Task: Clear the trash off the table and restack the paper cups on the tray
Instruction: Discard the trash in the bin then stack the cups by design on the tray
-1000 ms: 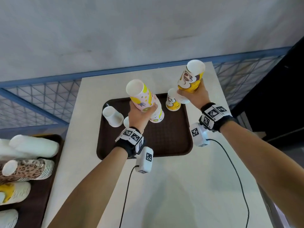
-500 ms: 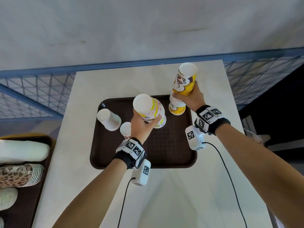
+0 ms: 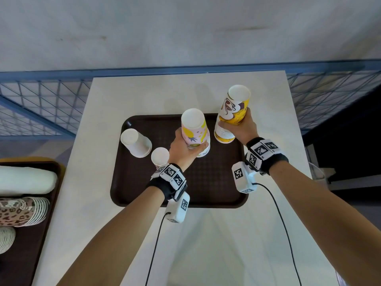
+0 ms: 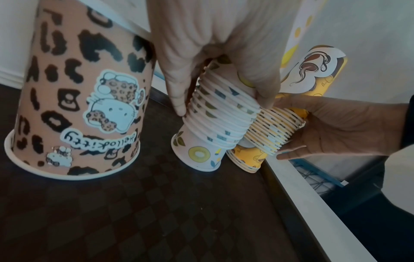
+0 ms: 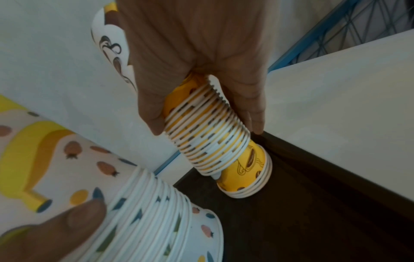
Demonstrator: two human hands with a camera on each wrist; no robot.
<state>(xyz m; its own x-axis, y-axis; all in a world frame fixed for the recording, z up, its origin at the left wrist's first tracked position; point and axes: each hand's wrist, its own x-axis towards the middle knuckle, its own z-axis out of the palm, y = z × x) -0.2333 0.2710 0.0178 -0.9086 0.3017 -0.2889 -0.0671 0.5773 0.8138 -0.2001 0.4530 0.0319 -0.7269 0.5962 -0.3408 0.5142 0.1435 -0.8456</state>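
A brown tray [image 3: 208, 188] lies on the white table [image 3: 144, 93]. My left hand [image 3: 185, 146] grips a tall upside-down stack of fruit-print cups [image 3: 194, 131], tilted over an inverted fruit-print cup [image 4: 197, 153] on the tray. My right hand [image 3: 237, 125] grips a yellow coffee-print stack [image 3: 235, 107], also upside down, whose lower rims [image 5: 212, 141] sit over a few yellow cups [image 5: 247, 175] at the tray's far right corner. The two stacks stand side by side, nearly touching. An inverted white cup [image 3: 136, 144] and an inverted leopard-print cup [image 4: 78, 106] stand to the left on the tray.
A second brown tray [image 3: 31, 254] at the left holds lying stacks of white cups [image 3: 26, 181] and leopard cups [image 3: 22, 211]. A blue mesh fence [image 3: 41, 108] runs behind the table. Wrist-camera cables [image 3: 154, 244] trail over the near tabletop.
Both hands have brought their stacks down and more upright onto the matching cups on the tray. The left stack, earlier tilted to the left, now stands over the fruit-print cup.
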